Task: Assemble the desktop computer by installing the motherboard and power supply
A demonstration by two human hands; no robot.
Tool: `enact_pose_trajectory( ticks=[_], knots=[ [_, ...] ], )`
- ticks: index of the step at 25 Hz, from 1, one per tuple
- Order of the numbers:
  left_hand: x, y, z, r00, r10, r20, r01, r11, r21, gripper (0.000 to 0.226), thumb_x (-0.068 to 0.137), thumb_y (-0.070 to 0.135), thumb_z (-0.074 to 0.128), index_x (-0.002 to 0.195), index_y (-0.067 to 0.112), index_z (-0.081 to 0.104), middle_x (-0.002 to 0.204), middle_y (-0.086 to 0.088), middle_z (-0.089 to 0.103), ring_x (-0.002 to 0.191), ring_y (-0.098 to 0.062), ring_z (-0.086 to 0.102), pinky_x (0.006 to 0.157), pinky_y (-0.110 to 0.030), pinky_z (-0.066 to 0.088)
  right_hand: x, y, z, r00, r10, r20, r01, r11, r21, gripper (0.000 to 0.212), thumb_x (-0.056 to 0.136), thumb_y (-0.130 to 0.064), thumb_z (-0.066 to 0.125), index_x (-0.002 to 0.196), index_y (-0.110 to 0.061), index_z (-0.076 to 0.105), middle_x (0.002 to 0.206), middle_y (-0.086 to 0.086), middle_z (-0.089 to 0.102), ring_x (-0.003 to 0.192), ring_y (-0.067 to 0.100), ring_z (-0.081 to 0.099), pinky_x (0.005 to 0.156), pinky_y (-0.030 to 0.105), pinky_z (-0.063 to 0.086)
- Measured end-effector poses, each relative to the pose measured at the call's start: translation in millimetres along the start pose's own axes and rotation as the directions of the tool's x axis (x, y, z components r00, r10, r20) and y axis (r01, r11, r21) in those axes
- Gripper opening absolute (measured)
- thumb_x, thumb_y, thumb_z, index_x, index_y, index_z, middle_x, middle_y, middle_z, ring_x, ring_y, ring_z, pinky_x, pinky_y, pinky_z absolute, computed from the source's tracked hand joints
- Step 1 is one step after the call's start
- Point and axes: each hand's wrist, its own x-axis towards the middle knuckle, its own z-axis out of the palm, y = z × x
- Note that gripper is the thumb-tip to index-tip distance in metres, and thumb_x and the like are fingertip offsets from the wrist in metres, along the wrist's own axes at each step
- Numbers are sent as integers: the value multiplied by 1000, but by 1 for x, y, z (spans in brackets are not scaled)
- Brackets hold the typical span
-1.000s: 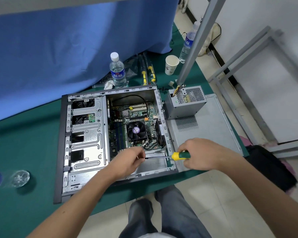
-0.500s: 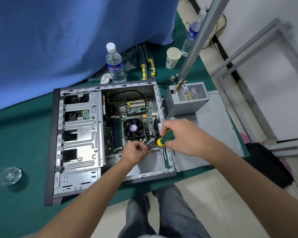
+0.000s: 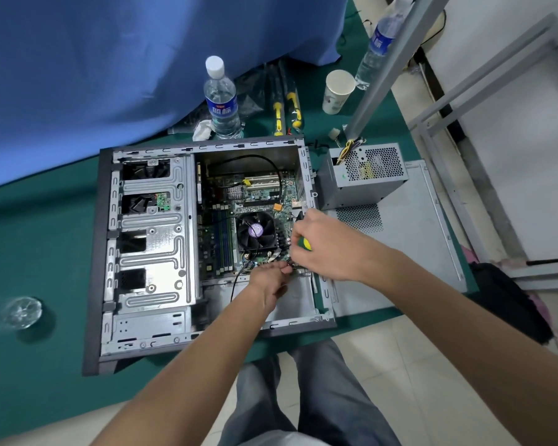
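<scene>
Motherboard (image 3: 239, 220) lies flat inside the open case (image 3: 149, 239) on the green bench (image 3: 45, 246), its near right corner right under both hands. The right hand (image 3: 326, 244) is curled round a green-and-yellow screwdriver (image 3: 304, 243) whose tip points down toward that corner, and the left hand (image 3: 268, 278) sits just below it, fingertips pinched together at something too small to tell. Beyond the right hand, outside the case, the power supply (image 3: 364, 175) rests on the side panel (image 3: 409, 239).

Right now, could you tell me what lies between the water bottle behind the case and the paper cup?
In the head view, two yellow-handled tools lie on the green table between the water bottle and the paper cup.
</scene>
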Motion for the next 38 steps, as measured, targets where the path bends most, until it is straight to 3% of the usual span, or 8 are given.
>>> enact_pose_trajectory(
  ticks=[3, 6, 10, 17, 27, 32, 34, 38],
  knots=[
    [4, -3, 4, 999, -50, 18, 50, 998, 35, 47, 89, -21, 38, 114, 11, 61, 93, 0, 65, 89, -12, 59, 62, -23, 37, 10, -6, -7, 997, 1, 76, -2, 1000, 8, 21, 99, -35, 45, 100, -19, 58, 111, 4, 45, 91, 23, 56, 87, 43, 47],
    [7, -9, 10, 995, -100, 0, 100, 993, 60, 56, 89, -21, 30, 120, 15, 59, 92, 6, 63, 66, -6, 51, 59, -22, 35, 17, -7, -9, 996, -24, 81, 29, 998, -56, 32, 103, -37, 41, 105, -12, 60, 111, 8, 48, 86, 23, 56, 78, 37, 43],
    [11, -11, 14, 993, -115, -13, 115, 990, 76, 64, 89, -20, 25, 133, 14, 56, 122, -3, 55, 73, -10, 43, 58, -25, 37, 21, -5, -4, 993, -28, 112, 37, 996, -77, 31, 103, -44, 39, 103, -19, 56, 107, 2, 43, 82, 20, 53, 72, 34, 34],
    [13, -11, 20, 988, -150, -39, 150, 989, 5, 60, 93, -17, 23, 130, 16, 57, 69, -3, 45, 52, -10, 28, 50, -21, 33, 24, 5, 4, 994, -49, 94, 55, 997, -62, 28, 101, -46, 44, 106, -23, 58, 104, -1, 43, 86, 18, 51, 71, 33, 32],
    [4, -8, 21, 983, -173, -60, 173, 985, -13, 38, 96, -6, 33, 93, 23, 58, 69, 1, 45, 56, -10, 36, 50, -24, 36, 27, 12, 3, 973, -184, 141, 200, 974, -108, 20, 97, -33, 59, 112, -23, 66, 105, -5, 50, 99, 18, 53, 82, 35, 42],
    [-14, -2, 14, 997, -8, -72, 29, 956, 292, 29, 98, 0, 41, 121, 3, 59, 74, -6, 55, 63, -20, 46, 48, -23, 46, 29, 9, -4, 979, -183, 92, 202, 935, -293, 32, 94, -42, 61, 109, -14, 66, 101, 5, 65, 94, 24, 61, 77, 36, 48],
    [-29, 8, 1, 982, 185, 32, -174, 832, 527, 19, 95, -2, 46, 100, 7, 63, 79, -5, 63, 81, -23, 56, 71, -28, 46, 29, 4, -6, 980, -185, 75, 199, 884, -423, 39, 96, -47, 55, 102, -9, 64, 88, 5, 63, 88, 26, 63, 70, 36, 50],
    [-73, 37, -49, 759, 592, 271, -469, 209, 858, 26, 94, 6, 53, 110, 19, 68, 100, 4, 65, 81, -15, 64, 70, -17, 48, 20, -6, -1, 970, -203, 131, 241, 779, -578, 39, 106, -38, 38, 105, -7, 61, 84, 5, 54, 92, 29, 65, 68, 37, 51]
  ],
)
